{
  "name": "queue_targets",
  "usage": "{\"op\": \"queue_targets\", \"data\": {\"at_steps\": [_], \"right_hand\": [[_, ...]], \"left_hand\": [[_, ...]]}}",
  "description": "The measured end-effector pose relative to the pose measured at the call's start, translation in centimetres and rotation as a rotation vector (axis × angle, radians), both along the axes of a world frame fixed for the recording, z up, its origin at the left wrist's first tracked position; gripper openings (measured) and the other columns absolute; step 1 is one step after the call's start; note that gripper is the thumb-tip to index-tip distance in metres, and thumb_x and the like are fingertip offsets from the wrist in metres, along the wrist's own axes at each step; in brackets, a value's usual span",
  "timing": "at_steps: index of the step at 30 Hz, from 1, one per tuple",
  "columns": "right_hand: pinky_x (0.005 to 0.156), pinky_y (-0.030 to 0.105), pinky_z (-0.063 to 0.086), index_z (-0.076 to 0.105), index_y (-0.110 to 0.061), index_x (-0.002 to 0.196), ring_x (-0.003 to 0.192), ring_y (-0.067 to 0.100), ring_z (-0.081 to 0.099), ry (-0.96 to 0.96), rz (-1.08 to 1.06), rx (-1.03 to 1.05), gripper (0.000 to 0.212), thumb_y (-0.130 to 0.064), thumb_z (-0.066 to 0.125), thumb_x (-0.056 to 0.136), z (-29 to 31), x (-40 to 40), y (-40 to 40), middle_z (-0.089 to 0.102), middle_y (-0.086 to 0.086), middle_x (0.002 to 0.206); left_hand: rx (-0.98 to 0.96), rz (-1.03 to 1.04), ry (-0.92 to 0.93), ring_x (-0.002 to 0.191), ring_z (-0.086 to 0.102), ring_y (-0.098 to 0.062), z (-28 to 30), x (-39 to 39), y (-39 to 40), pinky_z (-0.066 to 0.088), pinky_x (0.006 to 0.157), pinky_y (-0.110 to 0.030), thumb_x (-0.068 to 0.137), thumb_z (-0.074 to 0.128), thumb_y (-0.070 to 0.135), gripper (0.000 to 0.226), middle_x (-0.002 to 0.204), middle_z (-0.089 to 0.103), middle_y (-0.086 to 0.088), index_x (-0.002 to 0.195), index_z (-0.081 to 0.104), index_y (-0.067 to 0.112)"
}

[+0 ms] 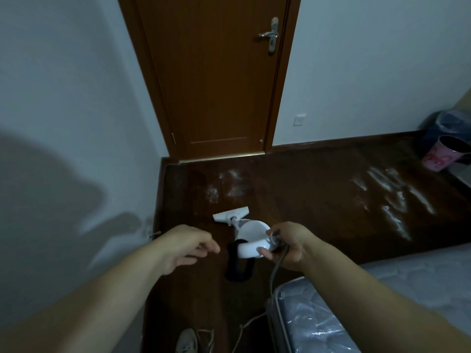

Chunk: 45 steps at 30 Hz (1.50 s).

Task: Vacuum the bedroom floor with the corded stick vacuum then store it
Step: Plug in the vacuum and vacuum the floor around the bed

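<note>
Standing shut at the far end, a brown door (216, 80). Sitting far right by the wall, a pink bin (442, 155). Crowding the near right, a plastic-wrapped mattress (356, 309); peeking in at the near edge, a shoe (186, 341). Streaking the dark wooden floor (305, 189), pale dusty patches ahead and to the right.

Resting in the middle, a white vacuum (251, 234), glossy, with a black strap (239, 266) dangling below the handle. Running near to far, flat head (230, 214) pointing toward the door and sitting on the floor.

Gripping the handle and a grey cord (276, 266), the right hand (288, 244). Hovering just left of the handle, the left hand (186, 244), fingers relaxed, holding nothing.
</note>
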State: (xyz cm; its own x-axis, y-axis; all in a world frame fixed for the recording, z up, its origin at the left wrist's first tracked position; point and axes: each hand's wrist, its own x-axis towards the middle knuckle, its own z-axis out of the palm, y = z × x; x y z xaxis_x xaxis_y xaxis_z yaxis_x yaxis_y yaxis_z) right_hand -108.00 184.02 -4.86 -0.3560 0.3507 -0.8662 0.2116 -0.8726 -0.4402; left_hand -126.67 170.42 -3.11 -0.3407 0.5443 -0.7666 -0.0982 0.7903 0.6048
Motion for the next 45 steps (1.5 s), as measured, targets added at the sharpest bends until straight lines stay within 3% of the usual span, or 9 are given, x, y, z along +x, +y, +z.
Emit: {"op": "queue_targets", "data": {"at_steps": [7,11,14,16,21,26,35,40,45], "right_hand": [[0.043,0.031,0.055,0.05,-0.004,0.118,0.092,0.038,0.058,0.001,0.018,-0.02,0.028,-0.001,0.049,0.09,-1.1,-0.8,-1.8,0.047,0.023,0.115],[0.048,0.034,0.057,0.048,-0.003,0.124,0.09,0.038,0.063,-0.002,0.085,-0.056,0.033,-0.008,0.05,0.092,-1.9,-0.4,-1.8,0.052,0.025,0.12],[0.064,0.041,0.055,0.045,-0.004,0.125,0.084,0.034,0.066,-0.03,0.209,-0.046,0.036,-0.017,0.048,0.092,-2.4,0.1,-1.4,0.059,0.023,0.113],[0.07,0.04,0.051,0.042,-0.007,0.131,0.091,0.032,0.063,-0.081,0.291,-0.017,0.043,-0.025,0.048,0.092,-2.4,0.4,-1.1,0.058,0.02,0.116],[0.068,0.037,0.053,0.034,-0.007,0.14,0.103,0.033,0.06,-0.107,0.258,0.034,0.055,-0.017,0.056,0.091,-3.0,-0.2,-0.9,0.048,0.021,0.128],[0.054,0.031,0.044,0.043,-0.005,0.129,0.082,0.027,0.056,-0.131,0.108,0.067,0.039,-0.004,0.048,0.091,-3.4,-1.1,-1.9,0.054,0.017,0.101],[0.06,0.035,0.053,0.035,-0.008,0.139,0.106,0.038,0.056,-0.091,-0.017,0.035,0.047,-0.003,0.047,0.094,-3.4,-1.3,-2.2,0.047,0.023,0.127],[0.067,0.038,0.055,0.037,-0.008,0.138,0.107,0.038,0.057,-0.142,0.008,0.058,0.045,-0.005,0.048,0.094,-3.8,-1.4,-1.5,0.048,0.023,0.125],[0.055,0.037,0.052,0.04,-0.006,0.134,0.104,0.038,0.057,-0.197,0.002,0.104,0.04,-0.005,0.048,0.094,-4.5,-1.4,-0.8,0.049,0.022,0.118]], "left_hand": [[-0.129,0.169,-0.235,0.124,0.05,-0.033,-3.7,3.1,0.4,0.035,0.106,-0.052,0.088,0.058,0.054,0.063,0.128,0.059,-0.014,0.134,0.048,0.012],[-0.076,0.27,-0.432,0.105,0.062,-0.032,-4.5,5.8,1.9,0.048,0.085,-0.046,0.092,0.058,0.037,0.043,0.111,0.065,-0.018,0.129,0.051,0.015],[-0.071,0.285,-0.336,0.075,0.061,-0.021,-5.0,6.6,2.4,0.052,0.052,-0.03,0.096,0.051,0.024,0.026,0.094,0.062,-0.012,0.117,0.055,0.009],[-0.08,0.276,-0.275,0.071,0.058,-0.019,-5.1,6.8,2.7,0.05,0.046,-0.028,0.098,0.049,0.025,0.026,0.093,0.059,-0.012,0.116,0.053,0.008],[-0.073,0.218,-0.181,0.068,0.057,-0.018,-5.0,7.1,3.5,0.054,0.052,-0.029,0.099,0.047,0.025,0.022,0.092,0.057,-0.013,0.115,0.05,0.009],[-0.036,0.28,-0.196,0.069,0.058,-0.018,-5.0,7.0,4.6,0.055,0.052,-0.031,0.098,0.05,0.022,0.024,0.093,0.058,-0.013,0.118,0.049,0.01],[-0.015,0.245,-0.099,0.083,0.059,-0.021,-6.7,6.5,5.3,0.051,0.056,-0.027,0.095,0.05,0.018,0.026,0.097,0.055,-0.009,0.118,0.041,0.024],[-0.04,0.126,0.099,0.074,0.054,-0.017,-8.0,6.7,5.9,0.045,0.054,-0.025,0.097,0.045,0.028,0.045,0.094,0.053,-0.003,0.141,0.039,0.023],[-0.019,0.03,0.109,0.077,0.055,-0.016,-8.3,6.9,6.8,0.046,0.054,-0.022,0.098,0.044,0.026,0.038,0.095,0.046,0.008,0.134,0.047,0.016]]}}
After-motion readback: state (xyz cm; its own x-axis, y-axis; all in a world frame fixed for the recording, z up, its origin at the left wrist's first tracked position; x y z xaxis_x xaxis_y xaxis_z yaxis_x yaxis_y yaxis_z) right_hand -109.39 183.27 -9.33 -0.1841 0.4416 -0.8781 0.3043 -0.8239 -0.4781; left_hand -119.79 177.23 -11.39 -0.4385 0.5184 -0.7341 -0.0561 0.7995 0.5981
